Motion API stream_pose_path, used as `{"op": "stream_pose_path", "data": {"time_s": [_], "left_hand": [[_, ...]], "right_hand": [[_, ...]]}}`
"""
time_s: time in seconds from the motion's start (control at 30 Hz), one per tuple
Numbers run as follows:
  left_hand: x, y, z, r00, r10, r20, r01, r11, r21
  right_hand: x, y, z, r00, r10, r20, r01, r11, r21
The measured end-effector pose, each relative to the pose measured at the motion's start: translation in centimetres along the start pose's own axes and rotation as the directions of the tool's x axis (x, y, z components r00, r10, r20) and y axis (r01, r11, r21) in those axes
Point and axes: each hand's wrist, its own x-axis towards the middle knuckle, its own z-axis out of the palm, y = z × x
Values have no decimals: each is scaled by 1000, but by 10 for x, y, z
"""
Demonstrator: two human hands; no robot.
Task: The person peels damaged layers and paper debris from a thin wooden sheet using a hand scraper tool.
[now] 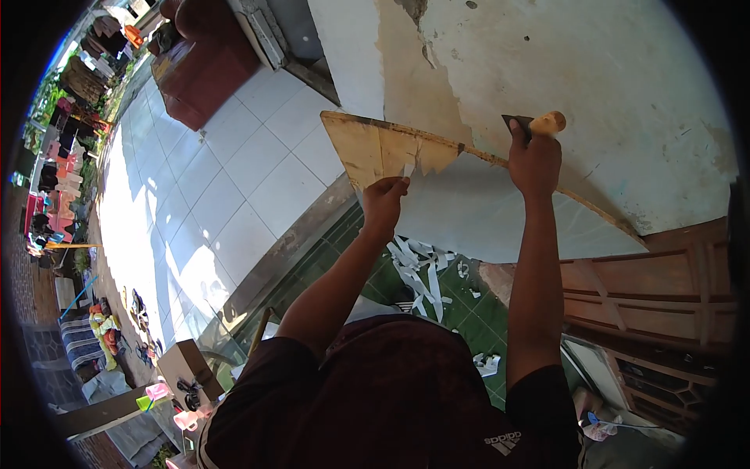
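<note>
A board [547, 223] leans near the wall, mostly covered by a pale grey-white sheet; bare yellowish wood [363, 148] shows at its left end along a jagged edge. My left hand [383, 205] is closed in a pinch on a small white strip [408, 169] at that torn edge. Above the board's top edge, my right hand [536, 164] is wrapped round a putty knife [549, 123] with a wooden handle and a dark blade pointing left. The blade appears apart from the bare wood.
Torn white strips [422, 273] lie on green floor tiles [476, 328] below the board. A stained wall [594, 62] stands ahead, with a brown wooden door [648, 289] on the right. White tiles [258, 164], a red sofa [211, 70] and a cardboard box [187, 367] are on the left.
</note>
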Motion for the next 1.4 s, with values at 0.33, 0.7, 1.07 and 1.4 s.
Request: {"op": "stream_pose_path", "data": {"time_s": [0.33,0.7,1.07,1.4], "left_hand": [[-10,-35,-14,1000,22,-2,-22,992,128],[-40,-50,-36,946,321,-37,-248,795,554],[10,111,-21,534,731,425,-683,77,726],[15,100,-18,553,733,396,-662,98,743]], "right_hand": [[-2,-6,-4,1000,-26,-9,26,1000,14],[-12,12,8,889,-237,-392,360,891,277],[-85,-29,64,720,-671,-176,675,620,399],[-93,-32,77,732,-651,-199,678,668,306]]}}
